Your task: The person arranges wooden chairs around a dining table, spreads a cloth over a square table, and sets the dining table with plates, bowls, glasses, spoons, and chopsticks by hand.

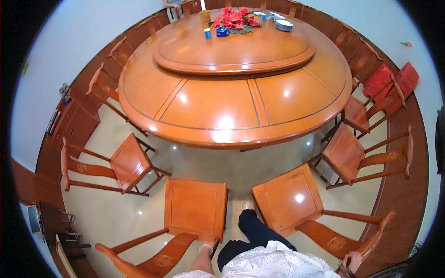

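Note:
Two wooden chairs stand just ahead of me, one on each side of my legs. My right hand is closed around the end of the top rail of the right wooden chair. Down at the rear corner of the left wooden chair, my left hand touches or lies against the seat edge; its fingers are too small and partly hidden to make out. Both chairs have carved backrests and face a large round wooden table.
On the table's raised turntable are red flowers, a blue box, a blue can and stacked plates. More chairs ring the table, including a left one and a right one. Red plastic chairs lean at the wall.

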`<state>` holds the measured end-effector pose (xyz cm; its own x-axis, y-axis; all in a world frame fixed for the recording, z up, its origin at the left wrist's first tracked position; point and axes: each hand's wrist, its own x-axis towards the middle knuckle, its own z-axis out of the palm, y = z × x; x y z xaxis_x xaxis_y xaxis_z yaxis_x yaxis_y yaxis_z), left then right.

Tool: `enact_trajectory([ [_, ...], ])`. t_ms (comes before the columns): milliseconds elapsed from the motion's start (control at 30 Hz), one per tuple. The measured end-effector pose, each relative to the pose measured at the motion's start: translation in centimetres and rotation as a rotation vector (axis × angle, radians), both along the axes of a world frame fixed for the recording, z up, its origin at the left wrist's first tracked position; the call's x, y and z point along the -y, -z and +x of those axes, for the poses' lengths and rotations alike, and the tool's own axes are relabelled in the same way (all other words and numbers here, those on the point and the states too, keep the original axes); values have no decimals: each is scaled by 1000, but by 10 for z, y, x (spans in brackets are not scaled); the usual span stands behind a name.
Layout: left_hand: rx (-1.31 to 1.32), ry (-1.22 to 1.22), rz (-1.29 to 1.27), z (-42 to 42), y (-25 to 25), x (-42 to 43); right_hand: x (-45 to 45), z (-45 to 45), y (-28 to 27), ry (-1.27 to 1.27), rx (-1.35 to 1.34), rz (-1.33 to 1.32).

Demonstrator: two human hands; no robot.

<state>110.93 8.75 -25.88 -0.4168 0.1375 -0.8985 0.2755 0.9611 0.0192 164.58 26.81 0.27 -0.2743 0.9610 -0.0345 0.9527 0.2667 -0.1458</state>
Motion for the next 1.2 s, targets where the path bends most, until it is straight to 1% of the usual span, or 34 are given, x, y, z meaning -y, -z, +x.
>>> enact_trajectory([
  [33,35,-2,3,-4,-31,-20,-1,68,35,-22,25,-269],
  [100,-104,-127,-13,-12,-34,-49,-15,-97,-63,-87,25,410],
  [133,-177,-183,-29,-17,-38,-57,-19,-124,-77,-37,52,433],
  [167,-252,-239,-48,-20,-43,-62,-23,-125,-77,-10,57,391],
  [233,-554,-200,435,-30,-28,-95,-34,-125,-79,22,60,363],
  [267,-655,-119,649,-33,-31,-117,-41,-123,-78,35,54,363],
  [300,-751,-35,863,-36,-52,-150,-49,-119,-75,41,46,362],
  [367,-807,77,1116,-41,-93,-207,-63,-116,-73,60,36,362],
  [433,-808,152,1270,-45,-125,-252,-80,-112,-73,74,18,359],
  [467,-818,162,1278,-45,-138,-269,-90,-112,-71,79,10,358],
  [533,-844,207,1426,-46,-157,-311,-107,-109,-66,82,-7,357],
  [567,-845,202,1444,-49,-164,-334,-115,-112,-63,83,-13,354],
  [633,-867,364,1515,-53,-173,-382,-132,-120,-57,87,-20,348],
  [700,-833,480,1537,-63,-180,-439,-148,-126,-49,83,-22,334],
  [767,-868,621,1407,-71,-187,-501,-164,-135,-42,83,-26,318],
  [833,-825,670,1305,-84,-192,-568,-179,-147,-34,91,-29,301],
  [900,-871,743,1203,-98,-196,-630,-193,-161,-29,102,-17,287],
  [967,-955,723,1175,-117,-180,-694,-207,-177,-24,117,1,271],
  [1000,-934,738,1172,-128,-176,-718,-213,-186,-23,129,13,256],
  [1100,-1001,941,963,-155,-165,-787,-231,-219,-22,174,61,214],
  [1167,-968,1051,923,-174,-161,-824,-242,-242,-21,199,100,194],
  [1200,-1007,1066,959,-180,-162,-836,-246,-254,-21,211,120,180],
])
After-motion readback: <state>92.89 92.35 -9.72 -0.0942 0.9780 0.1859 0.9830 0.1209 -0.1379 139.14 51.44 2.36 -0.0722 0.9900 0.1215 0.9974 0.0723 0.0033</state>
